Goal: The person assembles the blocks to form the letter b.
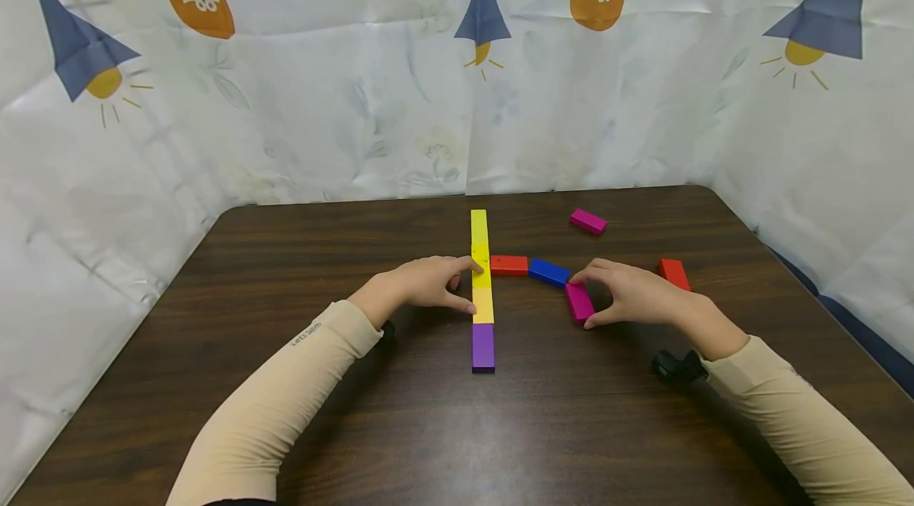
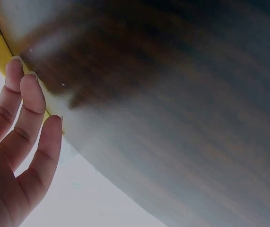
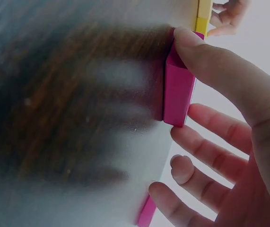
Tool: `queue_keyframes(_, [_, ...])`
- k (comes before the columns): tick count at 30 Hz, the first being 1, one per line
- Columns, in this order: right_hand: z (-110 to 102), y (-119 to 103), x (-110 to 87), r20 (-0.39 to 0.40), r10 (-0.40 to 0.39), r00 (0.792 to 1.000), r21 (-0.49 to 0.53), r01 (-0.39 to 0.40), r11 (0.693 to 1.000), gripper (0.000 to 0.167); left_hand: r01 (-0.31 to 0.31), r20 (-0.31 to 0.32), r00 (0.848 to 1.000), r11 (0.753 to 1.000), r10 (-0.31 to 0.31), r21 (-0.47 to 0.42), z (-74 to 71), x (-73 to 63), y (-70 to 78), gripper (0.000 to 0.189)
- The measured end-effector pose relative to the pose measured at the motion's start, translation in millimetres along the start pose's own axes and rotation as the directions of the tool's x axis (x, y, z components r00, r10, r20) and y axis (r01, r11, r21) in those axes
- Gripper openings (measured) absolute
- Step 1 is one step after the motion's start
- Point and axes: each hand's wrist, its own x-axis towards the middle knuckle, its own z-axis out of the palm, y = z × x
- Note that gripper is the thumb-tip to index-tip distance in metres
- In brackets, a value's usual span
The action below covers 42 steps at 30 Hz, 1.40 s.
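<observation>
Yellow blocks point(image 1: 479, 228) lie end to end in a straight row, with a purple block point(image 1: 483, 347) at the near end. My left hand point(image 1: 428, 281) rests its index finger and thumb on the yellow row from the left side. From the row's right side runs a red block point(image 1: 509, 266), then a blue block point(image 1: 549, 273) angled toward me. Beyond the blue one, a magenta block point(image 1: 579, 304) is pinched lengthwise between the thumb and fingers of my right hand point(image 1: 635, 296). Its far end is close to the blue block's right end.
A second magenta block point(image 1: 589, 222) lies farther back on the dark wooden table point(image 1: 343, 442). Another red block point(image 1: 673, 274) sits right of my right hand, partly hidden by it. Printed white curtains point(image 1: 300, 93) hang behind and beside the table.
</observation>
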Motion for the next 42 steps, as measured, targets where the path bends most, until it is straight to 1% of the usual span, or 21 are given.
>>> queue_keyframes(13, [1.4, 0.7, 0.6, -0.014, 0.006, 1.000, 0.004, -0.006, 1.000, 0.061, 0.007, 0.002, 1.000, 1.000, -0.007, 0.005, -0.3, 0.4, 0.9, 0.068])
queue_keyframes(31, [2.5, -1.4, 1.6, -0.019, 0.015, 1.000, 0.000, -0.015, 1.000, 0.062, -0.019, -0.003, 1.000, 1.000, 0.019, -0.006, 0.4, -0.1, -0.7, 0.068])
queue_keyframes(42, [3.1, -1.3, 1.8, -0.026, 0.020, 0.999, -0.005, -0.020, 1.000, 0.063, -0.013, -0.003, 1.000, 1.000, 0.013, -0.008, -0.1, 0.8, 0.3, 0.068])
